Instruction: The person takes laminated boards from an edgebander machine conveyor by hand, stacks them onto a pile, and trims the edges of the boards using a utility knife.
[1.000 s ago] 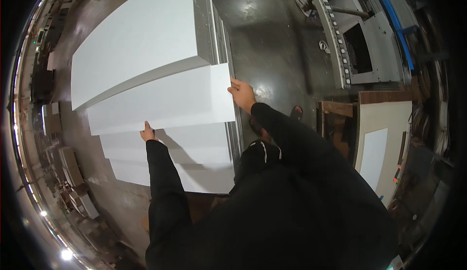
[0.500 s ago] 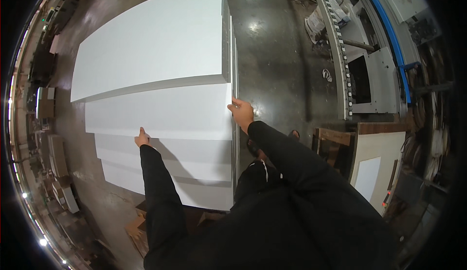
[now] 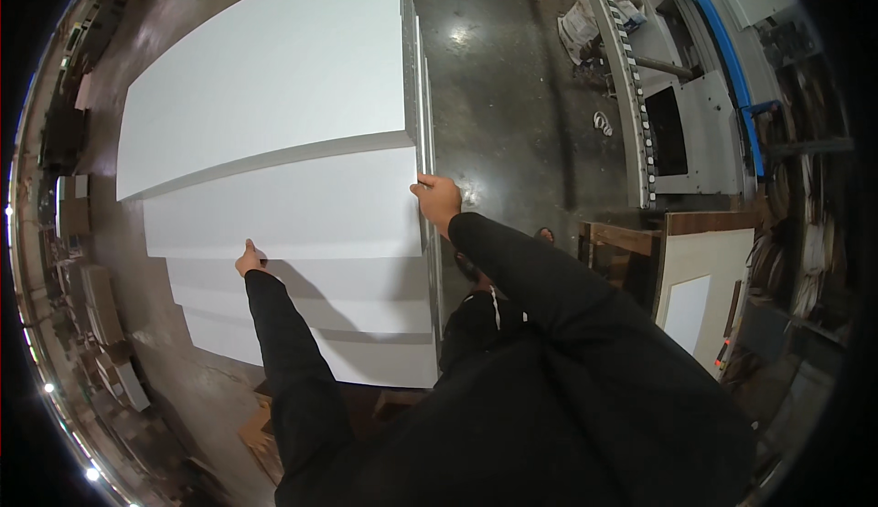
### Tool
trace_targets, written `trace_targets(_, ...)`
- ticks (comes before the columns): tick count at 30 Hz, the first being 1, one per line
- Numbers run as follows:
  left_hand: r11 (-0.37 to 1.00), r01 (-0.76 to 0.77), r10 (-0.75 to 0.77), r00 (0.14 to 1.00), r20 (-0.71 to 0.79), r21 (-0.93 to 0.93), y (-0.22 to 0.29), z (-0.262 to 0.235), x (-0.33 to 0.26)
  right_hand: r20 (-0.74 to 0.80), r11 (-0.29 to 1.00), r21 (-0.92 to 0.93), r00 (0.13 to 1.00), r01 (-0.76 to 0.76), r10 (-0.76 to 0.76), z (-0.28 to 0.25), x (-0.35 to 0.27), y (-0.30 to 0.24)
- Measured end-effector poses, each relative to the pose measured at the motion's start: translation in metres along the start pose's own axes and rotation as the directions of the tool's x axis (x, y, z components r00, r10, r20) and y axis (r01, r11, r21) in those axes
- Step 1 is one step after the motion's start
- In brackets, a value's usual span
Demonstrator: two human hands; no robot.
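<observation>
A dark, polished concrete floor [image 3: 521, 96] with patches of glare fills the workshop, and cluttered shelving bends along the left rim of the view. On that floor rests a stepped stack of large white panels [image 3: 311, 324], each one lower down showing a strip of its near edge beyond the one above. Their faces are flat, smooth and matt, plain white with no marking, and their edges are crisp and square; what they are made of cannot be told.

The left hand [image 3: 249, 258] lies on the near long edge of the second panel from the top [image 3: 283, 205], fingers curled onto it; whether it pinches the board or only presses on it cannot be told. The right hand [image 3: 438, 201] is closed over the same panel's right-hand corner, fingers wrapped on the edge. Both arms wear dark sleeves. Beyond both hands, farther from the person, the top panel [image 3: 265, 105] overlaps the gripped one and hides its far part. Just beside the right hand, thin grey panel edges [image 3: 422, 86] run away along the stack's side.

To the right of the right hand, well apart, stands a grey-white machine [image 3: 686, 132] with a long rail and a blue strip. Nearer the person on that side is a wooden frame [image 3: 631, 242] with a pale board [image 3: 700, 288] beside it.
</observation>
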State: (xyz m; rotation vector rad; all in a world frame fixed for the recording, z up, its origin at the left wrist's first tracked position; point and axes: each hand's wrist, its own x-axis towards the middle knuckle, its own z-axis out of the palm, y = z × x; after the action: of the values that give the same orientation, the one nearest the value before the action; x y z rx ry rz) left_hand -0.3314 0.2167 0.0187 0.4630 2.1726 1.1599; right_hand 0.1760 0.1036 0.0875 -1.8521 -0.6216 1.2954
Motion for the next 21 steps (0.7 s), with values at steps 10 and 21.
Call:
trace_targets(10,0.943,-0.030,0.060,0.995,-0.080,0.330,-0.017,0.002,-0.007,0.016,0.970,-0.169,0.985,0.173,-0.173,0.002,0.000,0.009)
trace_targets(21,0.656,-0.526,0.247,0.828,0.504,0.542,-0.087,0.099,-0.410,0.306,0.885,-0.274,0.907,0.376,-0.290,-0.124,-0.040,0.083)
